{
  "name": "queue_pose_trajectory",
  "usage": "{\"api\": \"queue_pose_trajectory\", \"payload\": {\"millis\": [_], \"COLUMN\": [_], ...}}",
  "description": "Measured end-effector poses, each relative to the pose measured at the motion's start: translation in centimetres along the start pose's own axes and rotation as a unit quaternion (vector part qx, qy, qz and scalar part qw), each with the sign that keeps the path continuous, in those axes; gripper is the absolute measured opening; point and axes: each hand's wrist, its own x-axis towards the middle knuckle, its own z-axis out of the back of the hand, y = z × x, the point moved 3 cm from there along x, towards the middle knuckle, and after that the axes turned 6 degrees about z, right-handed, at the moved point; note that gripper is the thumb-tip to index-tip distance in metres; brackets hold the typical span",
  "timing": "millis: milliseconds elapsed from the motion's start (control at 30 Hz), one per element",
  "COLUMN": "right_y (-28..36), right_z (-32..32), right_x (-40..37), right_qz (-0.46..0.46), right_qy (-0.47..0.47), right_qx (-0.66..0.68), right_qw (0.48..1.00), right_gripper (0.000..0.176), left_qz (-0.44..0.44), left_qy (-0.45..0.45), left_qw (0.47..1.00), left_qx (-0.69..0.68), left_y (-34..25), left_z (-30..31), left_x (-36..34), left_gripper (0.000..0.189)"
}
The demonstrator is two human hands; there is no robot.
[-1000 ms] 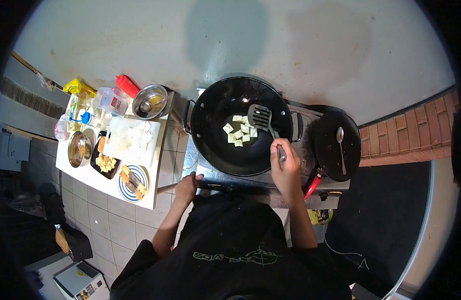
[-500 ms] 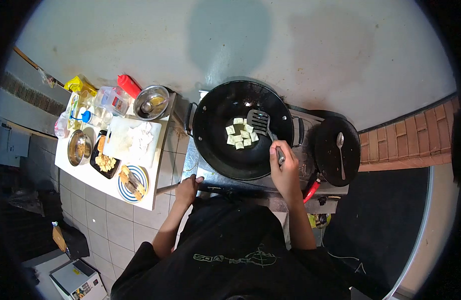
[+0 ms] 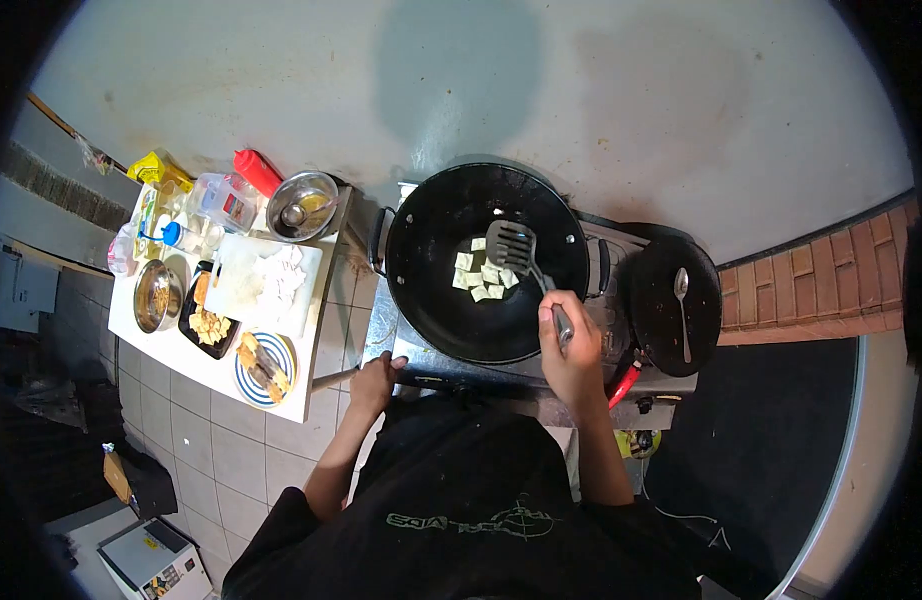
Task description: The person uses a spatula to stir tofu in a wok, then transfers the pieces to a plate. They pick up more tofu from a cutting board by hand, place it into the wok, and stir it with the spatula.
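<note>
My right hand [image 3: 573, 345] is closed around the handle of a slotted turner [image 3: 511, 246]. The turner's black head is inside a large black wok [image 3: 451, 335], over the upper right of a cluster of pale, cube-cut pieces that look like tofu [image 3: 475, 275]. My left hand [image 3: 376, 383] is at the front left corner of the metal stove [image 3: 381, 335], its fingers curled. Whatever they grip there is hidden. The wok's left handle [image 3: 378, 240] stands well above that hand, untouched.
Right of the wok, a spoon [image 3: 684, 315] lies on a black pan [image 3: 656, 320] with a red handle [image 3: 624, 385]. The white table [image 3: 171, 355] on the left holds a cutting board [image 3: 236, 310], steel bowl [image 3: 321, 185], striped plate [image 3: 256, 392], red squeeze bottle [image 3: 257, 172] and black tray [image 3: 221, 349].
The turner's head has shifted slightly left and its angle has changed; my right hand is a little lower. The cubes have moved slightly. My left hand stays in place.
</note>
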Motion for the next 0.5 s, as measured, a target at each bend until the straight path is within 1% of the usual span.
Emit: {"api": "queue_pose_trajectory", "payload": {"millis": [100, 167, 333, 500], "right_y": [0.0, -0.4, -0.3, 0.9], "right_z": [-0.7, -0.9, -0.6, -0.5], "right_x": [-0.5, -0.9, -1.1, -1.2], "right_qz": [0.004, 0.003, 0.011, 0.006], "right_qy": [0.005, 0.009, 0.003, 0.02], "right_qx": [-0.001, 0.0, -0.044, -0.029], "right_qw": [1.0, 1.0, 0.999, 0.999], "right_gripper": [0.008, 0.008, 0.009, 0.009], "left_qz": [-0.003, -0.021, -0.016, -0.01], "left_qy": [0.004, -0.013, -0.005, 0.006], "left_qw": [1.0, 0.999, 0.999, 0.999], "left_qx": [-0.02, -0.039, -0.039, -0.04], "left_y": [0.2, 0.4, 0.0, 0.4], "left_z": [-0.2, -0.5, -0.1, -0.5], "left_x": [0.0, 0.1, -0.1, 0.2], "left_gripper": [0.051, 0.051, 0.052, 0.053]}}
